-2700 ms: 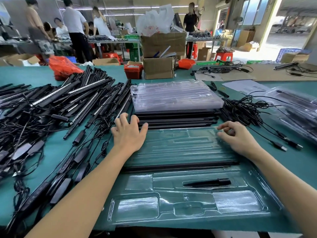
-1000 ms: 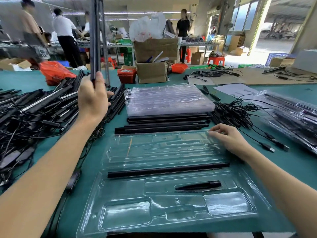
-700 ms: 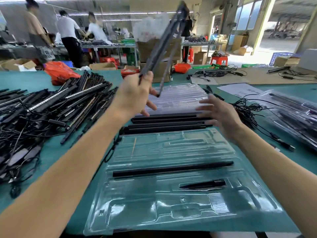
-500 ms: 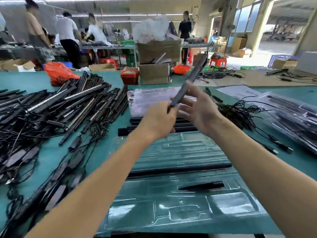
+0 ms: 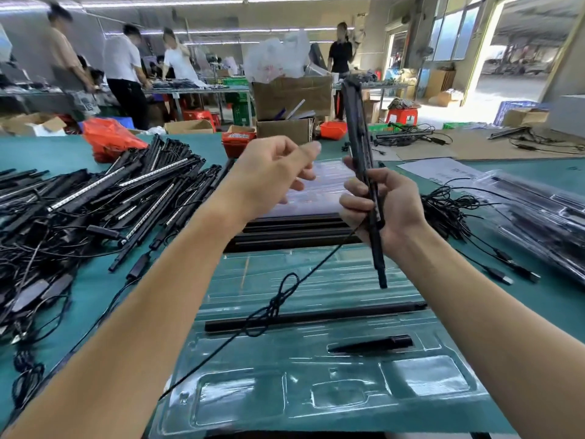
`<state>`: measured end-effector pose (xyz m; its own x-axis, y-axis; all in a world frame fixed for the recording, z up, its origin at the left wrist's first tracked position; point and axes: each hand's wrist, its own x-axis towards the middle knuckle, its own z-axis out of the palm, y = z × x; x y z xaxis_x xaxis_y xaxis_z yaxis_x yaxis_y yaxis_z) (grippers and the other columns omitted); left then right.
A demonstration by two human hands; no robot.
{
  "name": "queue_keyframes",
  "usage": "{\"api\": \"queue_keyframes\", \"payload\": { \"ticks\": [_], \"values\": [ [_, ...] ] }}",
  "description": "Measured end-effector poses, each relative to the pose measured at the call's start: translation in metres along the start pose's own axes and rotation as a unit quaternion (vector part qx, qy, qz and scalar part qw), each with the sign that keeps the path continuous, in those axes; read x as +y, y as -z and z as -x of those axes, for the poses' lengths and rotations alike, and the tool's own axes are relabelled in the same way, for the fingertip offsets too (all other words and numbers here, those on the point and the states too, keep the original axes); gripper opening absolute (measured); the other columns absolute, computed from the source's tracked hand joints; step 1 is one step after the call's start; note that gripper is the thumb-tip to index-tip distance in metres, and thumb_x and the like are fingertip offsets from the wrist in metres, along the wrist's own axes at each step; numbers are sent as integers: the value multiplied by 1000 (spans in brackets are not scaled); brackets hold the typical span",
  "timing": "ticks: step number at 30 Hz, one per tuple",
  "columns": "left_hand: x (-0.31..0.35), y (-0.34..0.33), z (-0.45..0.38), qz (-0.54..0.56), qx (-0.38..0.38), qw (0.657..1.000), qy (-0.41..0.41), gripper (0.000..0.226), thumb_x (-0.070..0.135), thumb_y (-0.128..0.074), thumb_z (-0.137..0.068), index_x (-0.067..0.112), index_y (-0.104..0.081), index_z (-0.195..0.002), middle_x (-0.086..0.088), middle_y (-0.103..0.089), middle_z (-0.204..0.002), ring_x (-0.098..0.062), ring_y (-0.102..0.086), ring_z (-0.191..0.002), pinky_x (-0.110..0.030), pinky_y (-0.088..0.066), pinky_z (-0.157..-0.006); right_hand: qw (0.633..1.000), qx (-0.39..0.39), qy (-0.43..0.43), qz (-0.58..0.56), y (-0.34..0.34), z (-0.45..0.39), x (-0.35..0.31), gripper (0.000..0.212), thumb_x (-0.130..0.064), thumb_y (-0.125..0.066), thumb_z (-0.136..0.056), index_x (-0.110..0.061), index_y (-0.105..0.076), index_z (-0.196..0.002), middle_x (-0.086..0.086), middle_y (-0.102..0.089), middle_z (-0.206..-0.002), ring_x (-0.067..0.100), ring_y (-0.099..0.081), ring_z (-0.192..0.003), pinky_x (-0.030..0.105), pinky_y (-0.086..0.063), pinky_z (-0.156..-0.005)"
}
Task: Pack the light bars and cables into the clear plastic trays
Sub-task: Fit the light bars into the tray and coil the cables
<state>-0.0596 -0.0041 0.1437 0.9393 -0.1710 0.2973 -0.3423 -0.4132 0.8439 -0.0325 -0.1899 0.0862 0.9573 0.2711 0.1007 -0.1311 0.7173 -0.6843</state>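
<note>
My right hand point(image 5: 389, 210) grips a black light bar point(image 5: 356, 128) and holds it nearly upright above the clear plastic tray point(image 5: 319, 394). The bar's thin cable point(image 5: 275, 307) hangs down to the left over the tray with a tangle in it. Beside the bar, my left hand point(image 5: 272, 175) hovers with loose fingers and holds nothing. One light bar point(image 5: 316, 315) lies in a long slot of the tray. A short black piece point(image 5: 370, 343) lies in a slot nearer me.
A big pile of light bars and cables point(image 5: 95, 201) covers the table's left. Behind the tray lie a row of black bars point(image 5: 294, 229) and a stack of clear trays point(image 5: 323, 185). Loose cables point(image 5: 449, 210) and packed trays point(image 5: 544, 213) are on the right. Cardboard boxes point(image 5: 291, 96) and people stand beyond.
My left hand lifted a light bar from the pile and swung it to the middle. My right hand left the tray and took it. My left hand has let go.
</note>
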Motion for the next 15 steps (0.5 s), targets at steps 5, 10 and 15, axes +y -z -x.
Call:
{"api": "queue_keyframes", "payload": {
  "ticks": [5, 10, 15],
  "values": [
    [9, 1, -14, 45, -9, 999, 17, 62, 67, -49, -91, 13, -63, -116, -3, -74, -103, -21, -72, -91, -33, -55, -69, 971, -199, -128, 42, -24, 16, 1, 35, -19, -27, -95, -11, -58, -110, -6, -31, -56, 5, -24, -36, 18, -26, -35],
    [21, 0, -12, 135, 36, 988, -66, 31, 37, -42, -106, 10, -58, -98, -6, -78, -89, -23, -75, -85, -52, -55, -86, 940, -288, -177, 52, -36, 21, 11, 40, -34, -35, -100, -6, -61, -109, 1, -48, -61, 12, -45, -47, 24, -39, -51],
    [41, 17, -19, 201, 113, 967, -110, 26, 28, -38, -108, 9, -51, -98, -7, -76, -79, -19, -74, -73, -28, -57, -62, 866, -414, -279, 44, -5, 36, 45, 80, -75, -57, -79, -3, -57, -113, 30, -56, -126, 46, -36, -132, 66, -18, -114]
  ]
}}
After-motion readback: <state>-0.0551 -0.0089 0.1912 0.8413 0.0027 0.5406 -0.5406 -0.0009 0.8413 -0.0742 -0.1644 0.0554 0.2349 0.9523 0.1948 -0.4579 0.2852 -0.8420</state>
